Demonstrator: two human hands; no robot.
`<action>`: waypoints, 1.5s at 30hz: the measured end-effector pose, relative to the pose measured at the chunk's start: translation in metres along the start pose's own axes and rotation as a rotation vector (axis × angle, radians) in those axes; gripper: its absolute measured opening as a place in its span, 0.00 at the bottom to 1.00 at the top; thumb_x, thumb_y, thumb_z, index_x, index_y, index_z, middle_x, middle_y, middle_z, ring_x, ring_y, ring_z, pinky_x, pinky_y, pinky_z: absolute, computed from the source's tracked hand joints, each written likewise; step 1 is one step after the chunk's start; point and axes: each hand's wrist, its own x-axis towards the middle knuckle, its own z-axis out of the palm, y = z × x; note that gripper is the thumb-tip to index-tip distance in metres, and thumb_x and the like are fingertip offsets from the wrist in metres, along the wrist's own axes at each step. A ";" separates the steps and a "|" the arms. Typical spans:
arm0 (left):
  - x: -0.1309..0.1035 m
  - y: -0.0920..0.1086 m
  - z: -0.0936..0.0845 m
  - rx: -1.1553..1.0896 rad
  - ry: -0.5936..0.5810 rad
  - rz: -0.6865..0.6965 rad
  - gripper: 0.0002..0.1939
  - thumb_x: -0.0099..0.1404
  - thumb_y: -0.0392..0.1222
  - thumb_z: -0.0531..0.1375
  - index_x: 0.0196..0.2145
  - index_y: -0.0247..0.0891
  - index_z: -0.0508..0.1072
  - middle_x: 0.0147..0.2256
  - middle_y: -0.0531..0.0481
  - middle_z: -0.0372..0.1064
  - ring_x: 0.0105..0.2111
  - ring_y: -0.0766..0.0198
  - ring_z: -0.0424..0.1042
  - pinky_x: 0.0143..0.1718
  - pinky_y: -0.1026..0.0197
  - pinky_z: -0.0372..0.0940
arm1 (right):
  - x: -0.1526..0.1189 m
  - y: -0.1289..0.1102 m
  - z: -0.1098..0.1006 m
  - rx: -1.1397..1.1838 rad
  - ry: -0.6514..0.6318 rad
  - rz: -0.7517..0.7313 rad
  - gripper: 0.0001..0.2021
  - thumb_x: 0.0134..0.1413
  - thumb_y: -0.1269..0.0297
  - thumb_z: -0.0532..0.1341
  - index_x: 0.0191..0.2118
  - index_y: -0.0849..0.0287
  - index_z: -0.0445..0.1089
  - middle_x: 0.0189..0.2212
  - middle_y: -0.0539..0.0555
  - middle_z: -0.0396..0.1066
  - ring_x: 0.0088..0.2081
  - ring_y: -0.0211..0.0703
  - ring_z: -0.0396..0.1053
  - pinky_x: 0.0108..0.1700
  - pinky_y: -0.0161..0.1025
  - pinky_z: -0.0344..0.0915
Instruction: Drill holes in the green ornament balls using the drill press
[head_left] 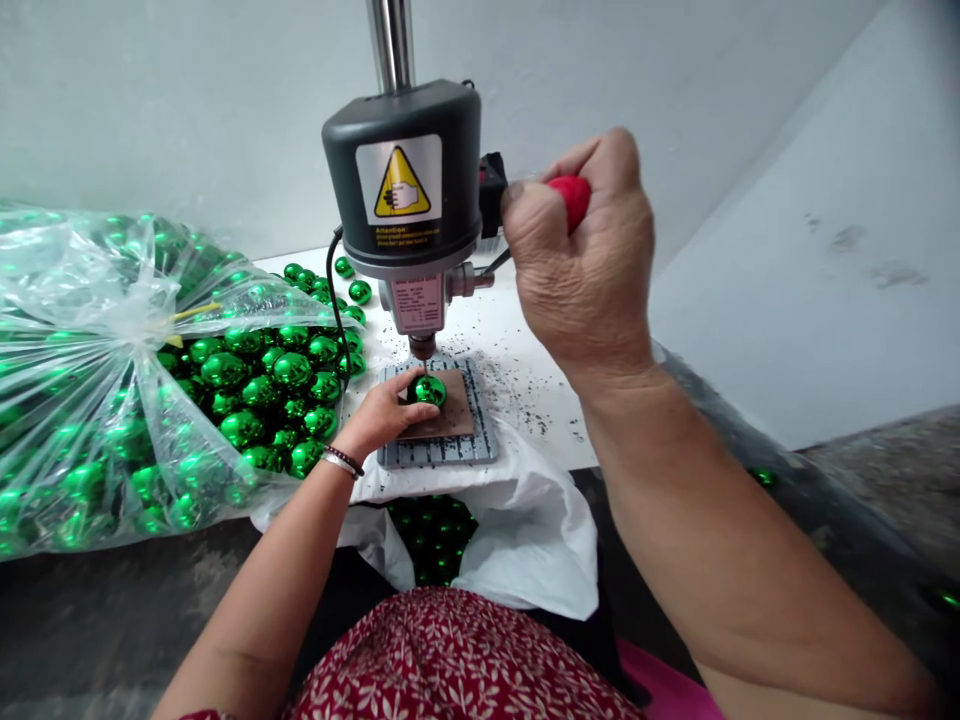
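Observation:
A small drill press (pixel 403 190) stands in the middle, with a warning label on its dark housing. My left hand (pixel 388 408) grips a shiny green ball (pixel 430 390) between thumb and fingers, on a brown pad (pixel 456 402) over the slotted grey base plate (pixel 486 445). Right above the ball is the drill bit (pixel 425 366), its tip at or very near the top; contact is hard to tell. My right hand (pixel 581 250) is closed around the red knob (pixel 571 202) of the press's feed lever, raised beside the housing.
To the left, a clear plastic bag (pixel 142 330) bulges with green balls; more loose balls (pixel 292 370) lie beside it. Dark shavings (pixel 536 395) litter the white table (pixel 555 340). In front, an open white sack (pixel 532 545) holds several green balls. A black cord (pixel 331 290) hangs left of the press.

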 end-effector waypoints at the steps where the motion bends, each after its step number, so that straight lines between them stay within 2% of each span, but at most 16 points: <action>1: 0.000 -0.002 0.000 -0.014 -0.001 0.002 0.37 0.56 0.47 0.68 0.62 0.39 0.69 0.48 0.47 0.77 0.41 0.58 0.75 0.48 0.57 0.70 | 0.000 0.000 0.000 0.002 0.001 0.002 0.11 0.56 0.66 0.60 0.31 0.58 0.54 0.25 0.42 0.55 0.27 0.25 0.51 0.34 0.30 0.53; 3: 0.000 -0.006 0.000 -0.026 0.013 0.008 0.36 0.55 0.47 0.68 0.61 0.40 0.71 0.45 0.49 0.77 0.38 0.61 0.75 0.44 0.60 0.69 | 0.000 0.000 0.000 0.004 0.004 0.002 0.11 0.57 0.65 0.60 0.31 0.58 0.55 0.25 0.42 0.55 0.28 0.25 0.51 0.34 0.30 0.53; 6: 0.003 -0.009 -0.002 -0.125 0.029 -0.057 0.36 0.54 0.48 0.68 0.60 0.38 0.71 0.36 0.51 0.76 0.30 0.65 0.72 0.34 0.63 0.67 | 0.000 -0.001 -0.001 -0.005 0.000 0.007 0.12 0.57 0.65 0.60 0.31 0.59 0.54 0.25 0.42 0.54 0.28 0.24 0.50 0.35 0.29 0.52; 9: 0.007 -0.010 -0.004 -0.314 0.030 -0.128 0.37 0.56 0.50 0.67 0.61 0.34 0.69 0.25 0.56 0.69 0.23 0.69 0.66 0.27 0.66 0.61 | 0.000 -0.003 -0.001 -0.020 -0.014 0.007 0.11 0.58 0.66 0.59 0.31 0.59 0.53 0.26 0.42 0.53 0.28 0.23 0.50 0.36 0.27 0.52; 13: 0.008 -0.009 -0.007 -0.500 0.010 -0.146 0.35 0.53 0.50 0.68 0.56 0.32 0.72 0.23 0.57 0.66 0.21 0.72 0.63 0.24 0.68 0.57 | 0.000 -0.003 -0.001 -0.021 -0.025 0.004 0.11 0.59 0.66 0.58 0.32 0.59 0.53 0.25 0.42 0.53 0.28 0.23 0.50 0.36 0.27 0.52; 17: 0.009 -0.011 -0.007 -0.464 0.015 -0.158 0.36 0.54 0.50 0.68 0.58 0.32 0.72 0.21 0.58 0.64 0.21 0.71 0.63 0.25 0.67 0.56 | 0.000 -0.004 0.000 -0.012 -0.022 0.013 0.13 0.59 0.66 0.60 0.31 0.58 0.52 0.25 0.42 0.53 0.28 0.25 0.49 0.35 0.28 0.53; 24: 0.008 -0.008 -0.004 -0.197 0.033 -0.091 0.36 0.54 0.48 0.69 0.60 0.36 0.72 0.30 0.53 0.73 0.25 0.68 0.67 0.31 0.64 0.63 | -0.001 -0.005 0.000 -0.049 -0.042 0.003 0.12 0.61 0.66 0.57 0.32 0.58 0.50 0.26 0.43 0.51 0.29 0.24 0.48 0.38 0.26 0.54; 29: 0.001 0.004 0.002 0.099 0.083 0.010 0.37 0.52 0.45 0.71 0.60 0.35 0.73 0.37 0.48 0.77 0.35 0.61 0.72 0.43 0.59 0.68 | -0.001 -0.002 0.000 -0.012 -0.005 -0.028 0.12 0.59 0.68 0.58 0.31 0.59 0.52 0.26 0.43 0.54 0.30 0.24 0.51 0.36 0.26 0.54; 37: -0.001 0.007 0.008 0.020 0.075 -0.042 0.38 0.54 0.43 0.71 0.62 0.35 0.71 0.42 0.47 0.79 0.39 0.59 0.75 0.48 0.58 0.69 | -0.002 0.000 -0.004 -0.093 -0.003 -0.040 0.08 0.59 0.65 0.57 0.34 0.61 0.57 0.26 0.41 0.55 0.29 0.22 0.51 0.39 0.26 0.54; 45: -0.004 0.008 0.010 -0.012 0.072 -0.016 0.37 0.55 0.41 0.70 0.61 0.34 0.71 0.51 0.43 0.78 0.49 0.53 0.76 0.56 0.54 0.67 | -0.018 0.006 -0.012 -0.228 0.011 -0.085 0.07 0.54 0.65 0.59 0.31 0.62 0.60 0.23 0.42 0.56 0.26 0.23 0.50 0.31 0.26 0.52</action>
